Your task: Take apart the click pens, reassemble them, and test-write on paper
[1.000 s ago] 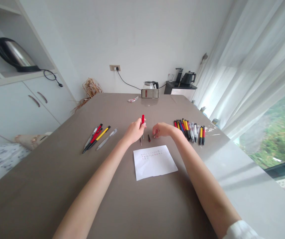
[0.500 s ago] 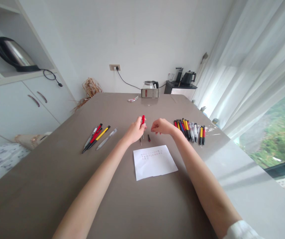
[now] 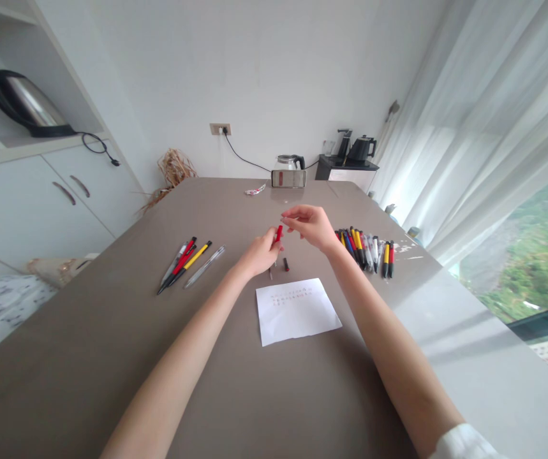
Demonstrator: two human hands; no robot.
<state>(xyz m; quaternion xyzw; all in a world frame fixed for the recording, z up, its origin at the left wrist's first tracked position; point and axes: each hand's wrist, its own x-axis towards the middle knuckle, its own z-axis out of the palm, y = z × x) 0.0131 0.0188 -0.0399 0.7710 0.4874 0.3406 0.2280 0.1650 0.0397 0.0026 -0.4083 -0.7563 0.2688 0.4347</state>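
Note:
My left hand is closed round a red pen part, held upright above the grey-brown table. My right hand is raised just right of and above the red part, with fingertips pinched together; what they hold is too small to make out. Under the hands lie a small dark pen piece and a thin refill. A white sheet of paper with a few written lines lies just nearer to me.
Several assembled pens lie to the left, a row of red, yellow, blue and black pens to the right. At the table's far end stand a glass kettle and a wrapper. Curtains and a window are on the right.
My right hand has risen from the table and moved up and left, to the top of the red part. My left hand tilted the red part slightly to the right.

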